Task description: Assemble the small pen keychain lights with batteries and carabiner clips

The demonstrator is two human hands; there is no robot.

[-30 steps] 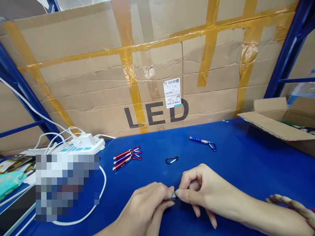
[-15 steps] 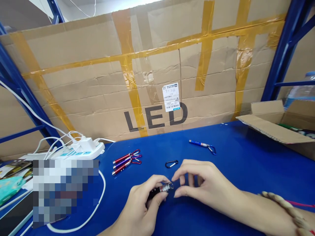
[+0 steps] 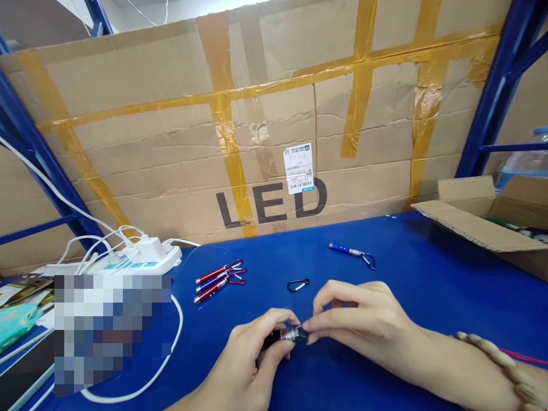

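My left hand (image 3: 252, 357) grips a small black keychain flashlight (image 3: 286, 335) with a silver end, just above the blue tabletop (image 3: 428, 285). The thumb and forefinger of my right hand (image 3: 363, 325) pinch that silver end. A loose black carabiner clip (image 3: 298, 284) lies on the table just beyond my hands. Three red and purple keychain flashlights (image 3: 219, 275) lie together to the left. Farther back on the right lies a blue keychain flashlight (image 3: 351, 253) with a carabiner attached.
A large taped cardboard sheet marked LED (image 3: 274, 131) stands behind the table. A white power strip (image 3: 137, 260) with plugs and cables sits at the left. An open cardboard box (image 3: 492, 220) stands at the right edge. Blue shelf posts (image 3: 492, 97) frame both sides.
My right fingers let go of the flashlight's end half a second ago, then closed back onto its silver tip. My left hand kept hold of the flashlight throughout.
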